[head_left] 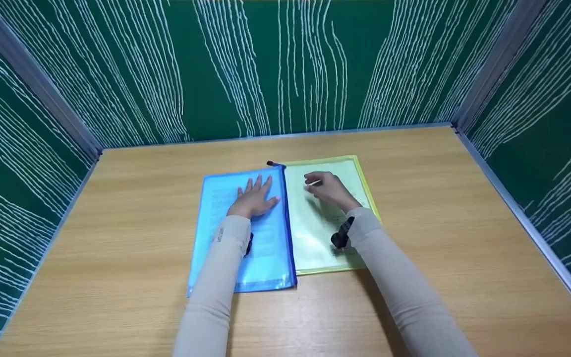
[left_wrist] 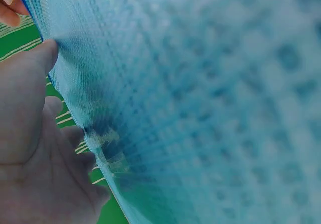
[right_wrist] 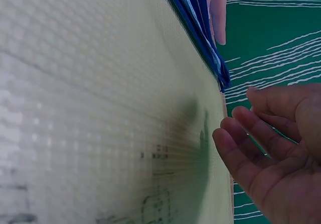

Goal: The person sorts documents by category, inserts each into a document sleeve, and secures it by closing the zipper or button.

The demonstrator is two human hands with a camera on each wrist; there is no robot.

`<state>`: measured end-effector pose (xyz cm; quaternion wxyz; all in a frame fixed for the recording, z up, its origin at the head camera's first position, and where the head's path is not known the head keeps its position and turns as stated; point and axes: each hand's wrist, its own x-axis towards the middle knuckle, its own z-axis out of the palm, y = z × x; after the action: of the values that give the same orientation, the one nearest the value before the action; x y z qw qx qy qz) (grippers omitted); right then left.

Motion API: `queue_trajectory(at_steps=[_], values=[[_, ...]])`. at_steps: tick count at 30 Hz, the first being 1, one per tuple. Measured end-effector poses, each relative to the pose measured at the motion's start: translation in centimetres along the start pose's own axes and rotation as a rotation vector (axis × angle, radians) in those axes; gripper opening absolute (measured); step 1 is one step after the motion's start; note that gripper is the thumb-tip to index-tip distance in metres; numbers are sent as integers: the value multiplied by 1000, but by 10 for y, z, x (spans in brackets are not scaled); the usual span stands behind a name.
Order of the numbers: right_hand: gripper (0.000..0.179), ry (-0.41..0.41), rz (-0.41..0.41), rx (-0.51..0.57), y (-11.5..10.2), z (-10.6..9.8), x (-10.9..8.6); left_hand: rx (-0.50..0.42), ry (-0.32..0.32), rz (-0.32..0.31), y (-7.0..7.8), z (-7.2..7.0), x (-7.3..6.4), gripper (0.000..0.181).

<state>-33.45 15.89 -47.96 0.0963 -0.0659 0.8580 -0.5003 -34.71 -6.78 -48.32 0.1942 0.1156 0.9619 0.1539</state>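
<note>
A blue mesh zip pouch, with printed sheets showing through, lies on the table. My left hand rests on its upper part with fingers spread; the left wrist view shows the thumb on the blue mesh. To the right lies a yellow-edged mesh pouch, its left side overlapped by the blue pouch's dark zip edge. Over its upper part hovers my right hand, fingers loosely bent. In the right wrist view these fingers hold nothing and stand just off the pale mesh.
The wooden table spreads around both pouches. Green panels with white wavy lines rise behind and at both sides, framed by metal rails. A dark zip end sticks out at the blue pouch's top right corner.
</note>
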Motion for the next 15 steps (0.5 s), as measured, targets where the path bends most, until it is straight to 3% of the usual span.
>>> queue_trajectory(at_steps=[8, 15], values=[[42, -6, -35, -50, 5, 3, 11, -3, -71, 12, -3, -2, -2, 71], [41, -13, -56, -77, 4, 4, 21, -4, -104, 60, 0, 0, -7, 69]])
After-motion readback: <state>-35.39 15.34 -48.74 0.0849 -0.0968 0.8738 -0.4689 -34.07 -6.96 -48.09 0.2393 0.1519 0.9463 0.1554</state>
